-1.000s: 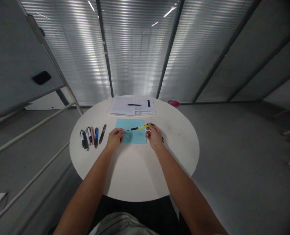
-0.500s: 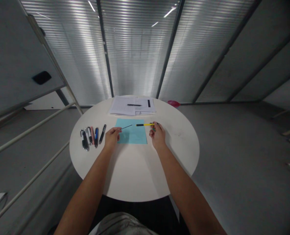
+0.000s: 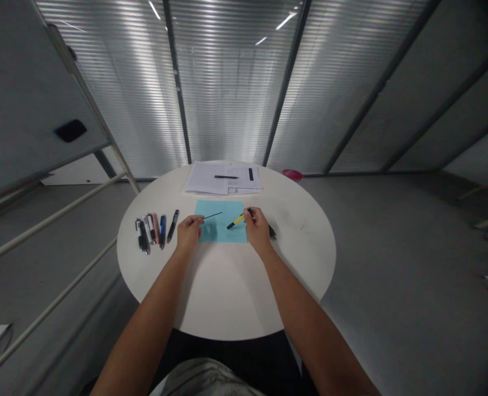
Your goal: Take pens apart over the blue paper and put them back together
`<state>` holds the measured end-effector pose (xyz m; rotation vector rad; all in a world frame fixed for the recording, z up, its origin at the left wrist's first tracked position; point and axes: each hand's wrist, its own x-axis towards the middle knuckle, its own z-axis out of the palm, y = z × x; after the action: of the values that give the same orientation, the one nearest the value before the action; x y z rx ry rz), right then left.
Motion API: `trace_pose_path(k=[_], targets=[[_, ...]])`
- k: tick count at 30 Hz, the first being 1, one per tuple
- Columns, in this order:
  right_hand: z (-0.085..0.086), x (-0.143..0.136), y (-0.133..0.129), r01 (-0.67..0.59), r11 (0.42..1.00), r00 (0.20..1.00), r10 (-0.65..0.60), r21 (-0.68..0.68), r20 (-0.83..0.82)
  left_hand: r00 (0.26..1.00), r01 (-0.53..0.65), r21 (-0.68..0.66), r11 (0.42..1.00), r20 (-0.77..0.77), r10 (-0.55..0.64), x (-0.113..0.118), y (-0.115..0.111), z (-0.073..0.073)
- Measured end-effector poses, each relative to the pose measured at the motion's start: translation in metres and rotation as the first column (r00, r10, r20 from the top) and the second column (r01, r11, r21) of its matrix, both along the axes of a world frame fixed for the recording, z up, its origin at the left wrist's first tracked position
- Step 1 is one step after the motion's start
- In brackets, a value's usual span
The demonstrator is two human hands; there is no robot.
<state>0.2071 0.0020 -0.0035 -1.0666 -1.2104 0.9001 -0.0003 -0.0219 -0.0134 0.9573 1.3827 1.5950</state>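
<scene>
My left hand [image 3: 189, 232] is closed on a thin dark stick [image 3: 213, 215], which points right over the left part of a light blue sheet [image 3: 223, 236]. My right hand [image 3: 258, 228] grips a yellow and black pen [image 3: 237, 219] above the sheet's right part, its black end slanting down to the left. A dark object [image 3: 272, 232] shows partly behind my right hand; I cannot tell whether it is held or lies on the table.
Several pens [image 3: 151, 230] lie at the left of the round white table [image 3: 227, 308], with a black pen [image 3: 173, 226] beside them. Papers [image 3: 206, 179] bearing a dark pen [image 3: 226, 177] are at the back. A metal-framed board [image 3: 33, 99] stands left.
My right hand has moved slightly left, and the yellow and black pen has turned from nearly level to slanting down-left over the sheet. My left hand has hardly moved.
</scene>
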Motion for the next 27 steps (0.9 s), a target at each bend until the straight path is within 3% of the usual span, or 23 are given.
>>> trace_pose_path(k=[3, 8, 19, 27], targets=[[-0.001, 0.001, -0.001, 0.056, 0.989, 0.987, -0.075, 0.135, 0.142, 1.0, 0.004, -0.002, 1.0, -0.003, -0.004, 0.001, -0.001, 0.001], [0.005, 0.002, -0.007, 0.044, 0.987, 0.972, -0.078, 0.155, 0.221, 1.0, 0.005, -0.005, 1.0, 0.009, -0.005, 0.002, -0.002, 0.003], [0.014, 0.001, -0.015, 0.14, 0.965, 0.973, -0.175, 0.22, 0.148, 1.0, 0.01, -0.012, 1.0, -0.025, -0.01, 0.001, 0.001, -0.001], [0.014, 0.001, -0.014, 0.171, 0.962, 0.971, -0.202, 0.214, 0.13, 1.0, 0.005, -0.033, 0.999, -0.012, -0.005, 0.003, -0.002, 0.005]])
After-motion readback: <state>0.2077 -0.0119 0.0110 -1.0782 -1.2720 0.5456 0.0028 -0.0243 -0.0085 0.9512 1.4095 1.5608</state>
